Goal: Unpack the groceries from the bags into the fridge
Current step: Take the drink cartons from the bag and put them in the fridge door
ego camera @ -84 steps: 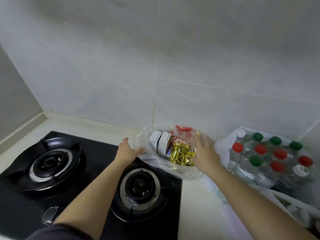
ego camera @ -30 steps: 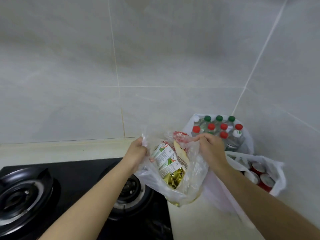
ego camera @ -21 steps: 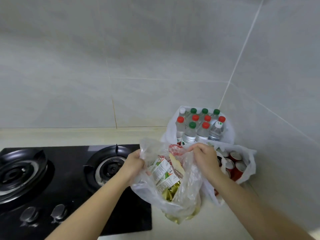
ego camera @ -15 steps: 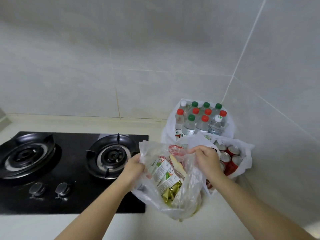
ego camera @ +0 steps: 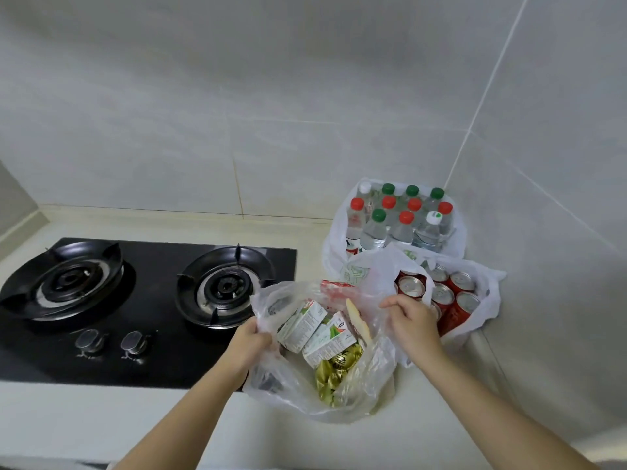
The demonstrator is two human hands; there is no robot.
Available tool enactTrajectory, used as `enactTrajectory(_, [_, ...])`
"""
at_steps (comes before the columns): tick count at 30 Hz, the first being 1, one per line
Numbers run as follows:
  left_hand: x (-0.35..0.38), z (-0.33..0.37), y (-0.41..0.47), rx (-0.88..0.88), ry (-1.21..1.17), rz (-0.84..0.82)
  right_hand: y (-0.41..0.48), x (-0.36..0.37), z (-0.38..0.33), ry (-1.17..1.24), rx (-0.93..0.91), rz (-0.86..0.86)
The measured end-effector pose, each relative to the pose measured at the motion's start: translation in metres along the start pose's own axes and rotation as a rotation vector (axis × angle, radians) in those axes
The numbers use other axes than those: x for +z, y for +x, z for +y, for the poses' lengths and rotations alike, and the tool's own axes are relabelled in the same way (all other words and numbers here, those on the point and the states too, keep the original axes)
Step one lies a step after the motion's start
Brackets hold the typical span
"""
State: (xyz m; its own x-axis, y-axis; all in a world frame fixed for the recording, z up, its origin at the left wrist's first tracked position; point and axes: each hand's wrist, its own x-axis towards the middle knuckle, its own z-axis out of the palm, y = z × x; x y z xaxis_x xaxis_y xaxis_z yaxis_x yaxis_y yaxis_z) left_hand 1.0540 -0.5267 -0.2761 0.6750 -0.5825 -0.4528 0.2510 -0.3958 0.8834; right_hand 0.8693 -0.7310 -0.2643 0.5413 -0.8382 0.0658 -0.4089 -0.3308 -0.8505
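Holding: the left grip (ego camera: 249, 340) is curled round the left rim of the clear plastic bag (ego camera: 295, 398), and the right grip (ego camera: 412, 320) pinches the right rim, so the mouth is spread wide.
Where: the bag appears to rest on the desk (ego camera: 101, 422), its left side over the edge of the black stove (ego camera: 146, 300).
Contents: two small cartons (ego camera: 302, 325) lean together over gold foil packets (ego camera: 336, 371).
Handling: the film looks thin, soft and slippery and will likely sag under load. The cartons seem light and stiff, though their corners could crush.
Take hold: probably each carton across its flat sides, or both rims gathered to carry the whole bag.
Neighbours: a bag of water bottles (ego camera: 393, 225) and a bag of red cans (ego camera: 448, 296) stand just behind, in the wall corner; both are likely heavy.
Fridge: not in view.
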Motion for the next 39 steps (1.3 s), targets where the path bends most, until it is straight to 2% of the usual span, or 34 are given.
enactTrajectory(8, [-0.005,-0.017,0.022,-0.060,0.290,0.052,-0.012,0.005,0.015,-0.110,0.032,-0.093])
enactTrajectory(13, [-0.003,-0.015,0.025,-0.031,0.487,0.101,-0.011,0.007,0.012,-0.182,0.076,-0.141])
enactTrajectory(15, [-0.003,-0.017,0.027,0.114,0.724,0.217,-0.013,0.008,0.004,-0.356,-0.009,-0.103])
enactTrajectory(17, [-0.002,-0.015,0.028,0.399,0.926,0.317,-0.019,0.011,-0.014,-0.475,-0.254,-0.018])
enactTrajectory(18, [-0.001,-0.013,0.030,0.541,0.991,0.328,-0.023,0.014,-0.026,-0.466,-0.365,-0.051])
enactTrajectory(20, [0.004,-0.005,0.036,0.815,1.062,0.319,-0.033,0.027,-0.050,-0.458,-0.488,-0.263])
enactTrajectory(22, [0.011,0.002,0.045,1.012,1.152,0.203,-0.039,0.050,-0.060,-0.580,-0.488,-0.494])
enactTrajectory(23, [0.013,0.004,0.050,1.016,1.247,0.092,-0.039,0.059,-0.061,-0.670,-0.480,-0.564])
enactTrajectory(25, [0.012,0.004,0.061,0.815,1.485,-0.090,-0.029,0.066,-0.054,-0.844,-0.462,-0.620])
enactTrajectory(27, [0.002,0.003,0.074,0.566,1.648,-0.138,-0.012,0.061,-0.038,-0.976,-0.424,-0.608])
enactTrajectory(29, [-0.006,0.001,0.082,0.458,1.732,-0.127,0.003,0.049,-0.025,-1.070,-0.376,-0.578])
enactTrajectory(32, [-0.004,0.004,0.091,0.493,1.789,-0.065,0.018,0.043,-0.015,-1.198,-0.315,-0.604])
enactTrajectory(35, [0.015,0.012,0.097,0.570,1.739,-0.025,0.029,0.056,-0.016,-1.292,-0.292,-0.673])
enactTrajectory(39, [0.039,0.021,0.110,0.506,1.640,-0.040,0.049,0.079,-0.011,-1.318,-0.303,-0.741])
